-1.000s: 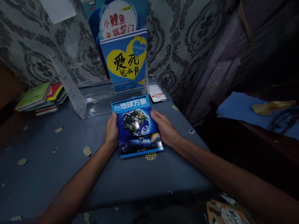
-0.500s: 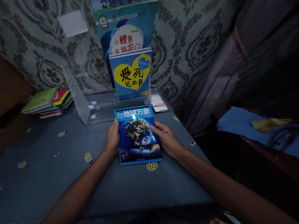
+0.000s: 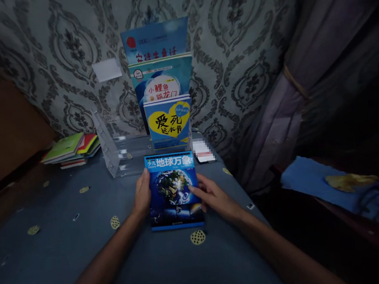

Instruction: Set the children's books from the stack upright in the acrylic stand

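Earth book [image 3: 173, 190] lay flat on the desk [image 3: 68, 243], long axis 12-to-6. Left hand [image 3: 143, 195] gripped its 9 o'clock edge; right hand [image 3: 211, 195] rested open-fingered at 3 o'clock, equally near.

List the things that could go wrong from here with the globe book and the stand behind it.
1. The three books stand stepped upright in the clear acrylic stand; a nudge from the globe book might tip them.
2. The left hand grips only the book's edge and the right hand lies loosely on the cover, so it may slip.
3. The small item beside the stand could get knocked.
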